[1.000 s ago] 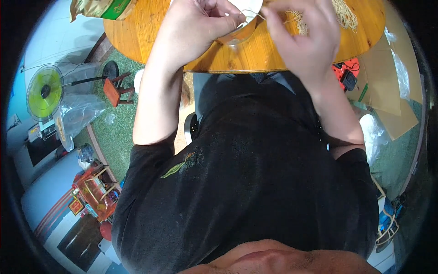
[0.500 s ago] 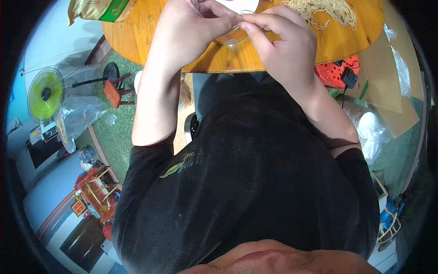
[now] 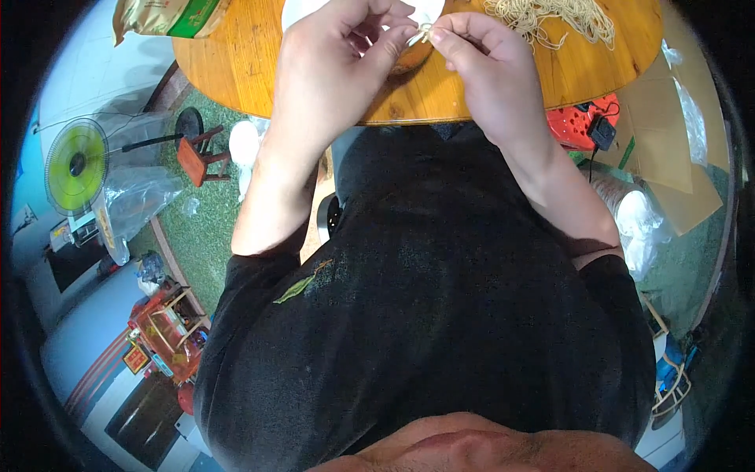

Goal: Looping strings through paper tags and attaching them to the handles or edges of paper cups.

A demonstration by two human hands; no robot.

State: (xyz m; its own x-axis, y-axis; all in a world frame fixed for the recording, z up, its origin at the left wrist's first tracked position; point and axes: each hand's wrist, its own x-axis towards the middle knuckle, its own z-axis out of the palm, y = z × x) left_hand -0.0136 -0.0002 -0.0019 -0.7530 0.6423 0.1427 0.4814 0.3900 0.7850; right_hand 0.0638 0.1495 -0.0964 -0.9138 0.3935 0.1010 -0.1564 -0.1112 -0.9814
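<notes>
Over the near edge of the round wooden table (image 3: 314, 98), a short length of cream string (image 3: 425, 33) with a small loop or knot runs between my hands. My right hand (image 3: 503, 71) pinches it between thumb and forefinger. My left hand (image 3: 334, 71) has its fingers curled, with the thumb tip against the string's other side and the forefinger lifted off a little. Just under the string sits a rounded, brownish, shiny thing (image 3: 413, 59), mostly covered by my left hand. Behind the hands lies a white plate (image 3: 297, 11), partly hidden.
Loose cream string (image 3: 554, 20) lies in a tangled heap at the table's back right. A gold and green bag (image 3: 169, 17) lies at the back left. Beyond the table are a red stool (image 3: 197, 161), a green fan (image 3: 77, 164) and a red perforated seat (image 3: 570, 126).
My hands have drawn slightly apart from their shared pinch, showing the looped string between them. The left forefinger has lifted, and more of the white plate shows.
</notes>
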